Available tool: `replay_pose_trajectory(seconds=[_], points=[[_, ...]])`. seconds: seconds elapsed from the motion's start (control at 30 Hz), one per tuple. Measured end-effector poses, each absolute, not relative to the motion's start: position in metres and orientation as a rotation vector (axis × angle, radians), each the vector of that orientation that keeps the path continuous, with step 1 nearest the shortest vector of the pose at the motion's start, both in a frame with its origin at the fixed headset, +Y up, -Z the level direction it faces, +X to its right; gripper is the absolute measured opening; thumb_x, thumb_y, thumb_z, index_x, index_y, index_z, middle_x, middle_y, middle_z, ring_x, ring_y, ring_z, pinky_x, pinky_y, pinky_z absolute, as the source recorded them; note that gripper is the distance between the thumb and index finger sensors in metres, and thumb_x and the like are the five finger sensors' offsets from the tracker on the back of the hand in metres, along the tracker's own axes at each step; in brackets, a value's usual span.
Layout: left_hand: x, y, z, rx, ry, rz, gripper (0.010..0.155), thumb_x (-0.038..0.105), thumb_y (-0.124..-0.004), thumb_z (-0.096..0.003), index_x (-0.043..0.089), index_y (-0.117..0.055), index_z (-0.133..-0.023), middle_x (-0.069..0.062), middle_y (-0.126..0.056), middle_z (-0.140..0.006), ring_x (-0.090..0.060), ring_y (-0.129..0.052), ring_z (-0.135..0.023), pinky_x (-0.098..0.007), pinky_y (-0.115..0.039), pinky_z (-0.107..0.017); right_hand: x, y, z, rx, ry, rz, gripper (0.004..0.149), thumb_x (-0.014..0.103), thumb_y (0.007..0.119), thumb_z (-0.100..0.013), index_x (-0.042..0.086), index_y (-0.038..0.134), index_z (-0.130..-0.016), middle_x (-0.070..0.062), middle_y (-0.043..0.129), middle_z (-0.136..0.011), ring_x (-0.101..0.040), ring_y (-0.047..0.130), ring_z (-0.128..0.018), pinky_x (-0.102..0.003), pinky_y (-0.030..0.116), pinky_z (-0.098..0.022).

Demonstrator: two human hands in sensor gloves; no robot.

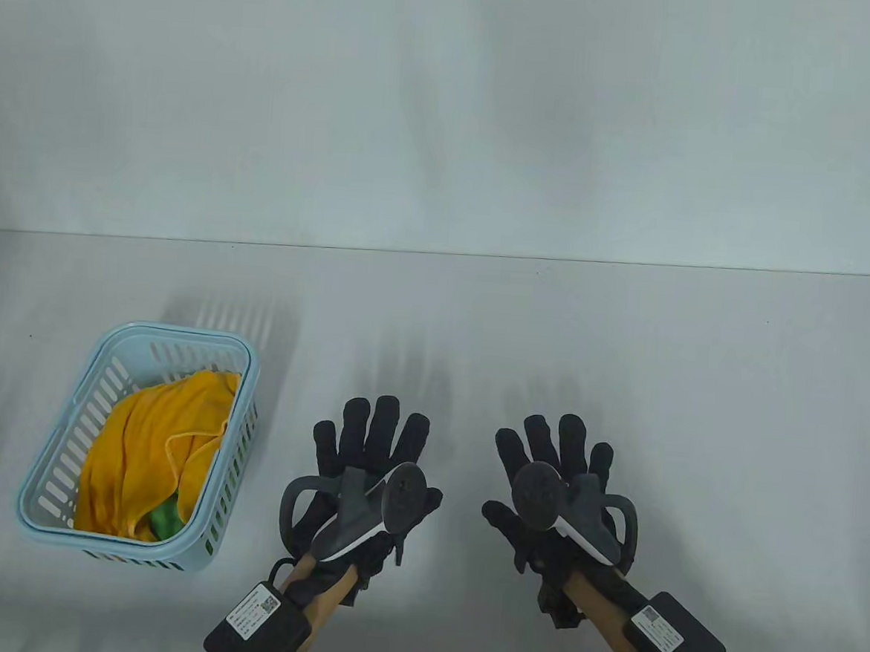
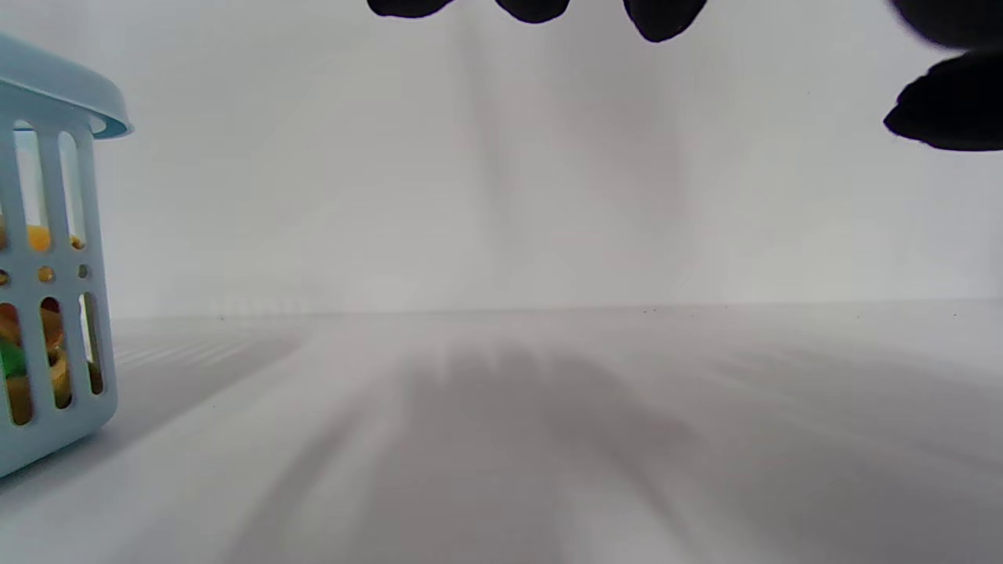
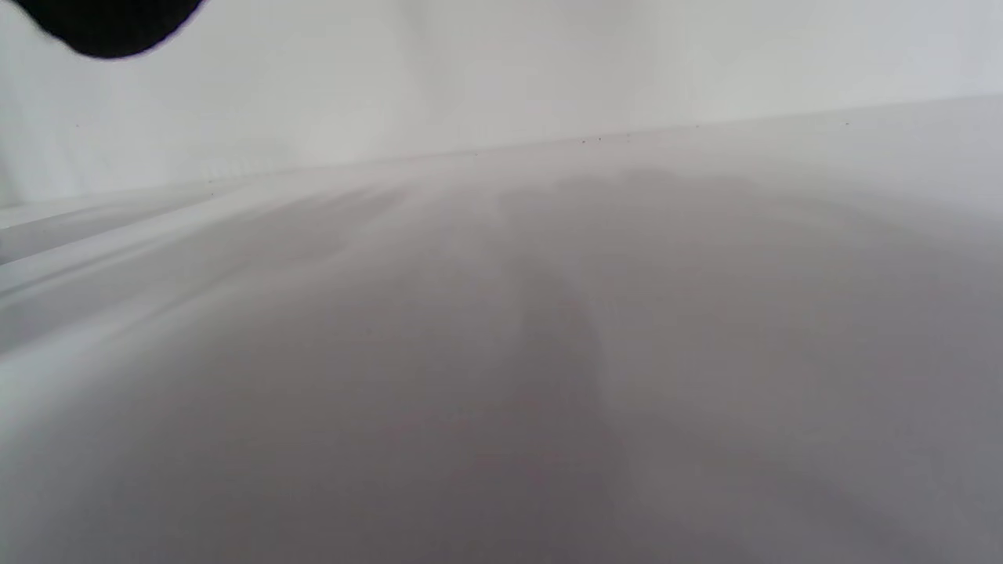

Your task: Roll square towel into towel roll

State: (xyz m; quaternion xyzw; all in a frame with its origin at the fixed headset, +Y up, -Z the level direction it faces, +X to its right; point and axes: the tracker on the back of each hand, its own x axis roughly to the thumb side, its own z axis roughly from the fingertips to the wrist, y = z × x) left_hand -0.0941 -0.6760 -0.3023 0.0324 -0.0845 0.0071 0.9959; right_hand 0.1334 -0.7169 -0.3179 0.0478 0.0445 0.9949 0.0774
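A crumpled yellow towel [image 1: 150, 455] lies in a light blue slotted basket [image 1: 104, 377] at the left of the table, with a bit of green cloth [image 1: 166, 519] under it. My left hand [image 1: 371, 441] hovers flat over the table to the right of the basket, fingers straight and spread, holding nothing. My right hand [image 1: 553, 453] is beside it, also flat with spread fingers and empty. In the left wrist view the basket [image 2: 55, 258] stands at the left edge and my fingertips [image 2: 662, 17] show along the top. The right wrist view shows only bare table and one fingertip [image 3: 110, 23].
The table is covered with a white cloth [image 1: 625, 369]; its far edge meets a white backdrop [image 1: 449, 118] at mid-frame. The basket stands near the left front.
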Motion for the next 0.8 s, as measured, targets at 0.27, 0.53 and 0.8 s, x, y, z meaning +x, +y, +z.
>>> replay_pose_trajectory(seconds=[0.27, 0.53, 0.8], points=[[-0.093, -0.679, -0.303, 0.051, -0.176, 0.019, 0.088, 0.071, -0.064, -0.0337, 0.041, -0.031, -0.111, 0.000, -0.024, -0.122, -0.041, -0.028, -0.115, -0.069, -0.031, -0.077, 0.138, -0.717, -0.320, 0.102, 0.157, 2.952, 0.086, 0.069, 0.065, -0.031, 0.053, 0.007, -0.093, 0.017, -0.001, -0.109, -0.028, -0.010, -0.105, -0.065, 0.005, -0.072], [-0.093, -0.677, -0.302, 0.063, -0.171, 0.034, 0.088, 0.070, -0.064, -0.0338, 0.041, -0.032, -0.111, 0.000, -0.026, -0.122, -0.041, -0.030, -0.115, -0.069, -0.034, -0.077, 0.142, -0.713, -0.320, 0.076, 0.141, 2.924, 0.085, 0.067, 0.065, -0.032, 0.052, 0.009, -0.093, 0.017, 0.000, -0.110, -0.029, -0.008, -0.105, -0.065, 0.006, -0.072], [-0.092, -0.655, -0.296, 0.050, -0.159, 0.194, 0.088, 0.069, -0.065, -0.0350, 0.039, -0.033, -0.111, -0.001, -0.026, -0.122, -0.042, -0.032, -0.114, -0.070, -0.037, -0.076, 0.148, -0.705, -0.318, 0.051, 0.113, 2.869, 0.084, 0.067, 0.066, -0.032, 0.052, 0.010, -0.093, 0.016, 0.002, -0.110, -0.029, -0.006, -0.106, -0.065, 0.007, -0.072]])
